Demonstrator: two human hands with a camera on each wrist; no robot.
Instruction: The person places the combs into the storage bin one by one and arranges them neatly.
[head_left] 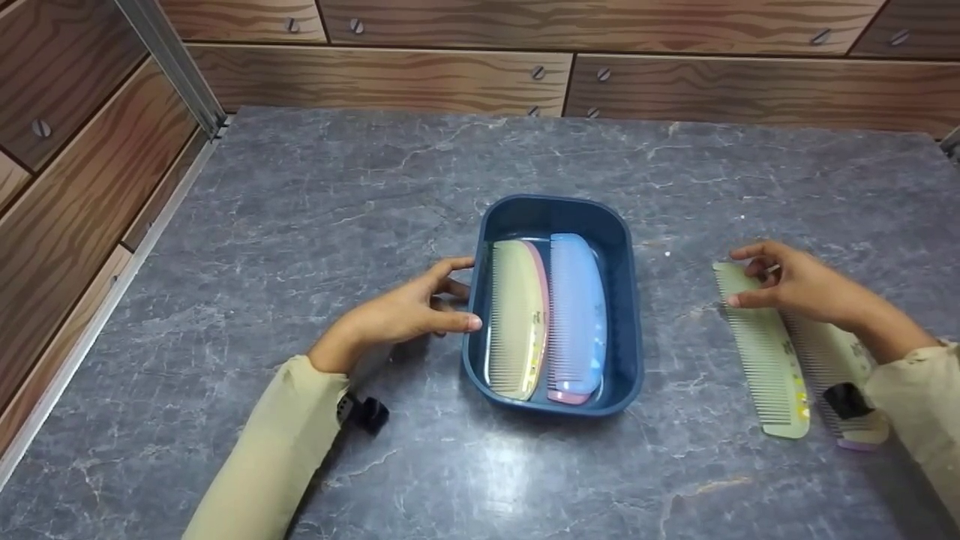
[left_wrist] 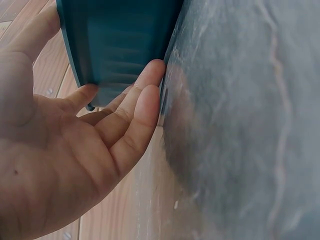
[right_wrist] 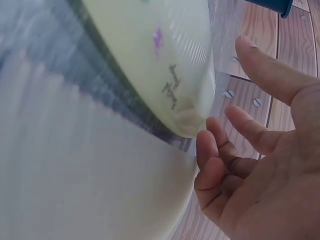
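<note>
My left hand (head_left: 401, 307) is at the left side of a dark blue plastic container (head_left: 636, 337), thumb at its rim. In the left wrist view, extended fingers (left_wrist: 130, 135) lie along the outer wall (left_wrist: 115, 35). Inside, a pale yellow comb (head_left: 514, 322) overlaps a pink one, and a blue comb (head_left: 574, 315) lies beside them with another pink end (head_left: 568, 397) showing below. At the right, my right hand (head_left: 814, 289) hovers over the top end of a pale green comb (head_left: 769, 367), fingers loosely bent, thumb apart from them, nothing gripped.
Beside the green comb lies another pale comb (head_left: 825, 352), with a purple edge (head_left: 862, 446) beneath it; my right wrist partly covers it. All stand on a grey marbled tabletop (head_left: 360, 187). Wood-patterned panels (head_left: 375, 79) border the back and left, with a metal post (head_left: 176, 67) at back left.
</note>
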